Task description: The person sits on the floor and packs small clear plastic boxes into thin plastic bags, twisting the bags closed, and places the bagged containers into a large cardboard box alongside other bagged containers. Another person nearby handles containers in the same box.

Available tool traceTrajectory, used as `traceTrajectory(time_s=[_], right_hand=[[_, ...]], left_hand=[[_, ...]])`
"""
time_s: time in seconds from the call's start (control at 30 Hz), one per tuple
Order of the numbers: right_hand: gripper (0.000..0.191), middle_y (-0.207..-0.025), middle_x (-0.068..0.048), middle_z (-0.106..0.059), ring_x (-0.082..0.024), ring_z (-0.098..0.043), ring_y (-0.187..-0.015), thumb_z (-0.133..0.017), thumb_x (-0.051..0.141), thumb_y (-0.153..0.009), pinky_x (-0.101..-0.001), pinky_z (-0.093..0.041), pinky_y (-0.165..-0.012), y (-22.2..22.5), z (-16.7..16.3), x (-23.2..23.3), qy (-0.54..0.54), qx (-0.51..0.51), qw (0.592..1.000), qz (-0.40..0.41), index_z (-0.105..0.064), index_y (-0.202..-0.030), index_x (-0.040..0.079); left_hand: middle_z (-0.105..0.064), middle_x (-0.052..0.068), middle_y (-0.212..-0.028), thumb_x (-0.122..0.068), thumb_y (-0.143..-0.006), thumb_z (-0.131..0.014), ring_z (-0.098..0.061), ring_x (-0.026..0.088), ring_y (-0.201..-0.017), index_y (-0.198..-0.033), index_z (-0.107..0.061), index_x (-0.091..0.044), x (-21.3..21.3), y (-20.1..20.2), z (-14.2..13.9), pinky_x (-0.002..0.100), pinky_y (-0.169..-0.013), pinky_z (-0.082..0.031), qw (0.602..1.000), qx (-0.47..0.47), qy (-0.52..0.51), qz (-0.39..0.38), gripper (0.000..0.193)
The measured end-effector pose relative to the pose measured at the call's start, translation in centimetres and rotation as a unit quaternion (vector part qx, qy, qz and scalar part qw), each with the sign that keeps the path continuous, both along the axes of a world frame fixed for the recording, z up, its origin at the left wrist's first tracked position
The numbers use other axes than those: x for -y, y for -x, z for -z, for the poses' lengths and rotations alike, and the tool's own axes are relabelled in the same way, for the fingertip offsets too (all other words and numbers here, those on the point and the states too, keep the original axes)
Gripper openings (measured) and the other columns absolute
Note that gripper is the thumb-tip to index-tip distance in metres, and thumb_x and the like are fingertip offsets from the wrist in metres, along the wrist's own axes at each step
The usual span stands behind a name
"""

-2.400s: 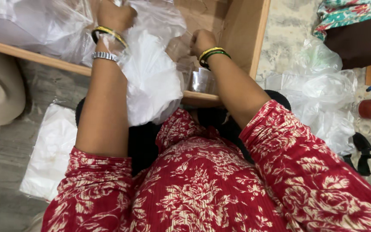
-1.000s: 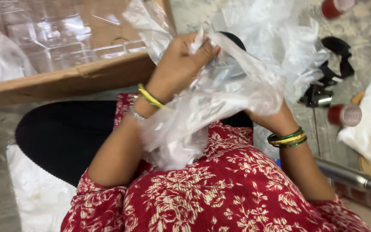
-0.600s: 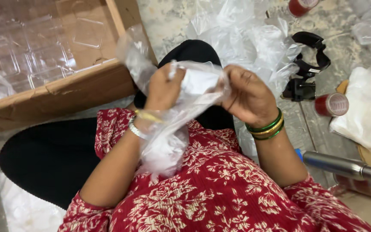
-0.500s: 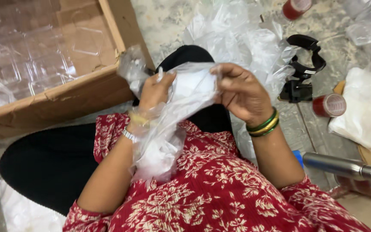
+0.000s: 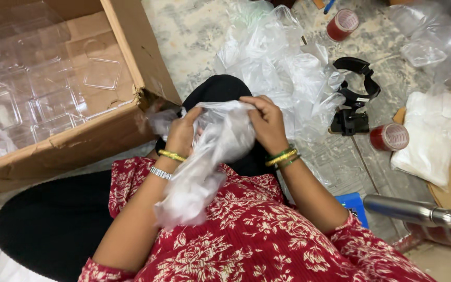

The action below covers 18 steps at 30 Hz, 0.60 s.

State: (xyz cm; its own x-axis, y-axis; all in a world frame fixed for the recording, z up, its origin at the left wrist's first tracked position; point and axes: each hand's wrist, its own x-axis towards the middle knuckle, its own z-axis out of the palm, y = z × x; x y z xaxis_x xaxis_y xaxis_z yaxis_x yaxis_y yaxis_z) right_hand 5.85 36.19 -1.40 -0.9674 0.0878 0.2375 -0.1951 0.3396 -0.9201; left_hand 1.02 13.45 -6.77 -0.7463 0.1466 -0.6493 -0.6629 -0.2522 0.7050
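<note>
Now, from the largest thing to the smallest:

Cardboard box [image 5: 79, 138]: upper left of the frame, open, with clear plastic containers [image 5: 43, 99] inside; its near wall runs just beside the left hand.

Heap of loose plastic bags [image 5: 283, 68]: upper centre, on the floor, just beyond both hands.

Clear plastic bag [image 5: 210, 151]: centre of the frame, held up over the lap. Its long axis goes from the hands down and to the left, and the loose end hangs over the red flowered dress.

Left hand [image 5: 182, 133]: fingers pressed together on the left part of the bag's upper edge.

Right hand [image 5: 267, 122]: fingers pinched on the right part of the same edge. Both hands are equally near, and the bag lies directly between and below them.

Open room: free space over the lap; to the left the box edge is close. To the right lie a black tape dispenser [image 5: 356, 96], a red tape roll [image 5: 390, 137] and a steel bottle [image 5: 411, 210].
</note>
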Motion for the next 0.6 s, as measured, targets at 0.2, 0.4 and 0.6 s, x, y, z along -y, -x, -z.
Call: traceTrajectory(time_s=[0.2,0.4,0.6], right_hand=[[0.025,-0.116,-0.006,-0.068,-0.013,-0.067,-0.106,-0.053,-0.009,-0.094,-0.0265,-0.054,-0.100,-2.6,-0.6,-1.5,0.237,-0.033,0.970,-0.037,-0.066,-0.115,-0.002],[0.022,-0.098,-0.005,-0.070,-0.010,-0.063,-0.083,-0.065,-0.006,-0.092,-0.0250,-0.054,-0.077,-3.0,3.0,-2.7,0.276,0.078,0.958,-0.026,-0.067,-0.114,-0.003],[0.022,-0.100,-0.004,-0.071,-0.008,-0.067,-0.084,-0.069,0.005,-0.093,-0.0233,-0.057,-0.076,-3.2,4.3,-5.3,0.242,0.159,0.952,-0.099,-0.069,-0.114,0.001]], left_hand=[[-0.060,0.000,-0.068,-0.027,-0.099,-0.068,-0.053,0.007,-0.049,-0.089,-0.074,-0.008,-1.1,-2.3,-3.9,0.023,-0.043,-0.039,0.980,-0.165,-0.108,0.016,0.022],[-0.062,-0.001,-0.067,-0.019,-0.092,-0.071,-0.054,0.010,-0.049,-0.080,-0.070,-0.008,-0.6,-1.8,-1.0,0.025,-0.041,-0.036,0.986,-0.070,-0.109,0.103,0.017],[-0.071,0.006,-0.082,-0.010,-0.107,-0.056,-0.069,0.015,-0.081,-0.100,-0.071,-0.003,0.2,-0.6,5.8,0.030,-0.071,-0.049,0.747,-0.561,0.282,0.216,0.018]])
